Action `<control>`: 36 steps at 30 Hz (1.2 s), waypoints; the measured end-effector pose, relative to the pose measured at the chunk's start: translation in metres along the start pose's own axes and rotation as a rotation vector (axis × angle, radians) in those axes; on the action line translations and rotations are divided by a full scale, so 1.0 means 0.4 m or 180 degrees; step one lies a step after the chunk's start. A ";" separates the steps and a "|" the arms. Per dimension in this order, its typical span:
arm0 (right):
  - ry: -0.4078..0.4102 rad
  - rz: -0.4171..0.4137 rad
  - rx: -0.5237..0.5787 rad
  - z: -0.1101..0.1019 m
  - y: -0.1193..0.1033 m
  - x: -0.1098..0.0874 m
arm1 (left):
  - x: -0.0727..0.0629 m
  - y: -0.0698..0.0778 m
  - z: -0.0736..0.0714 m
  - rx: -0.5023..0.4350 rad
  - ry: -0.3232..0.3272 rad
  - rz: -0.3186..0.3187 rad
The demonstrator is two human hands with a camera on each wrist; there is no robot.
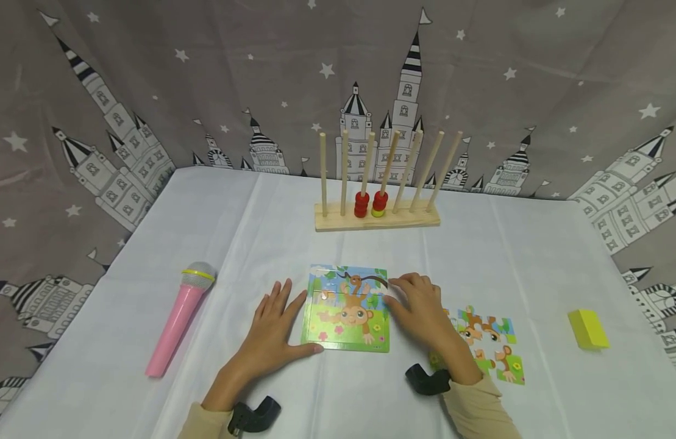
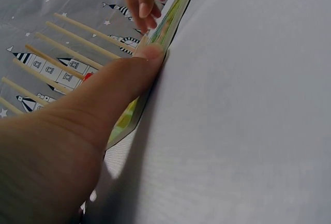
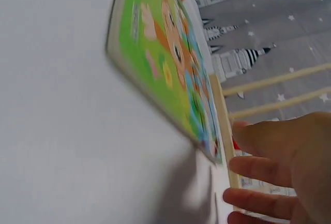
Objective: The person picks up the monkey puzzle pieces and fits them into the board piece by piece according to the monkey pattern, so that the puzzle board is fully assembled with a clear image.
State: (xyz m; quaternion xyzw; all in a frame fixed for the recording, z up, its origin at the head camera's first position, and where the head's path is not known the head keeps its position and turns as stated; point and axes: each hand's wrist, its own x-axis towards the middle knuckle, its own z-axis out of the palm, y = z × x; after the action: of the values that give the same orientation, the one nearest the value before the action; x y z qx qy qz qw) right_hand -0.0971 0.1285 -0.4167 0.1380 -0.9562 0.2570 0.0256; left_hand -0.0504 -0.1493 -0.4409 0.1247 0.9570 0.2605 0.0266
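A square jigsaw puzzle board (image 1: 345,308) with a monkey picture lies mid-table. My left hand (image 1: 272,329) is beside its left edge, fingers spread and straight. The left thumb (image 2: 150,51) rests at the board's front edge in the left wrist view. By the right edge is my right hand (image 1: 422,305), fingers loosely bent, holding nothing. In the right wrist view a gap shows between the right fingers (image 3: 261,169) and the board (image 3: 155,74). Matching monkey puzzle pieces (image 1: 510,366) lie to the right, partly hidden behind the right forearm.
A wooden peg rack (image 1: 338,224) stands at the back, with red beads (image 1: 361,205) on one peg and red and yellow ones on another. A pink toy microphone (image 1: 175,329) lies at left. A yellow block (image 1: 587,329) sits far right.
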 end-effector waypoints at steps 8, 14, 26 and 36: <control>0.0117 0.0183 -0.0349 -0.052 0.062 -0.073 | 0.001 0.002 0.001 -0.0017 -0.0002 0.0008; 0.0111 0.0240 -0.0471 -0.084 0.082 -0.111 | 0.000 0.002 0.000 0.0006 -0.0007 -0.0025; 0.0176 0.0595 -0.0676 -0.088 0.083 -0.136 | -0.001 0.006 -0.003 -0.0006 -0.0027 -0.0053; 0.0398 0.0897 -0.0639 -0.058 0.080 -0.145 | -0.002 0.004 -0.001 0.0026 0.0001 -0.0031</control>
State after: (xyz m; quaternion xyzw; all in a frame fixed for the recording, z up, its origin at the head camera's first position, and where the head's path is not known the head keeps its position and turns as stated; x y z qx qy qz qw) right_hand -0.0510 0.1812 -0.4192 -0.0168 -0.9834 0.1693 0.0624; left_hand -0.0492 -0.1484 -0.4395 0.1201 0.9587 0.2564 0.0272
